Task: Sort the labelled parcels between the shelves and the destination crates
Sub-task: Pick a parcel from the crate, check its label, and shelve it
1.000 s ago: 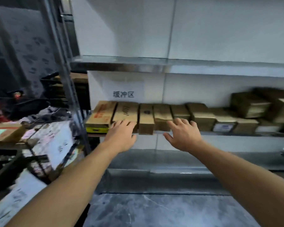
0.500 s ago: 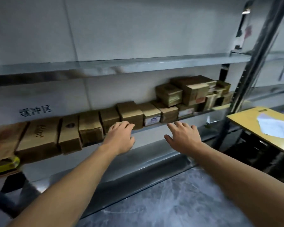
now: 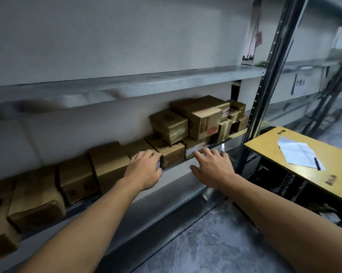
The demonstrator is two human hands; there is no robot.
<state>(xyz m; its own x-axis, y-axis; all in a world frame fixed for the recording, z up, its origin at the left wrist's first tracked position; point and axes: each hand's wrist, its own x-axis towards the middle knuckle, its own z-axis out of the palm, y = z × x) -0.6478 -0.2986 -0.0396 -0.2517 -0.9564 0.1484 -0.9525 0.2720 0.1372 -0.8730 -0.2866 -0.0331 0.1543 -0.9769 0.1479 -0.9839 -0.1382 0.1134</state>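
Shelf lip [image 3: 177, 170]: left hand [image 3: 144, 170] touches a parcel [image 3: 139, 148], right hand [image 3: 211, 168] spread beside.

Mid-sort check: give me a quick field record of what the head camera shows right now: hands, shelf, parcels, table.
left hand: on a brown parcel in the shelf row, fingers bent over its front; grip unclear
right hand: fingers straight and spread, tips by a white-labelled parcel, holding nothing
shelf: one row of parcels, stacked pile at its right end
yellow table: right of the shelf, holds a paper sheet and a pen
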